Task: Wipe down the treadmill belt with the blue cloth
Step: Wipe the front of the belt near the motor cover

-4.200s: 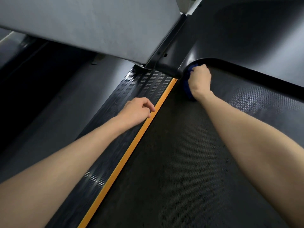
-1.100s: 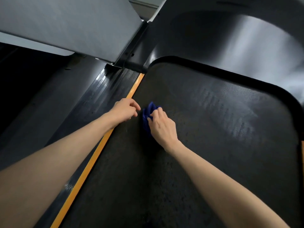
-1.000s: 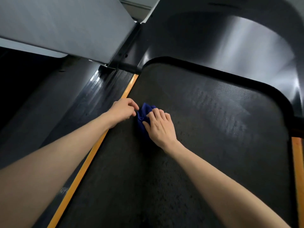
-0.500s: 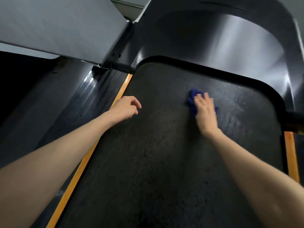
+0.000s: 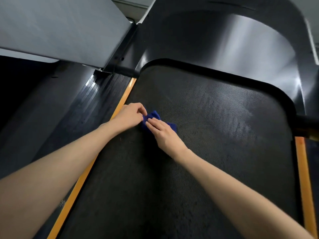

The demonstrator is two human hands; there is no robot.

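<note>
The blue cloth [image 5: 154,116] lies bunched on the treadmill belt [image 5: 207,152], near the orange stripe [image 5: 82,176] on the belt's left edge. The right hand [image 5: 164,133] lies flat on the cloth with straight fingers (part of the cloth hides under it). The left hand [image 5: 128,117] sits just beside the stripe with curled fingers, its fingertips at the cloth's edge. I cannot tell if it pinches the cloth.
</note>
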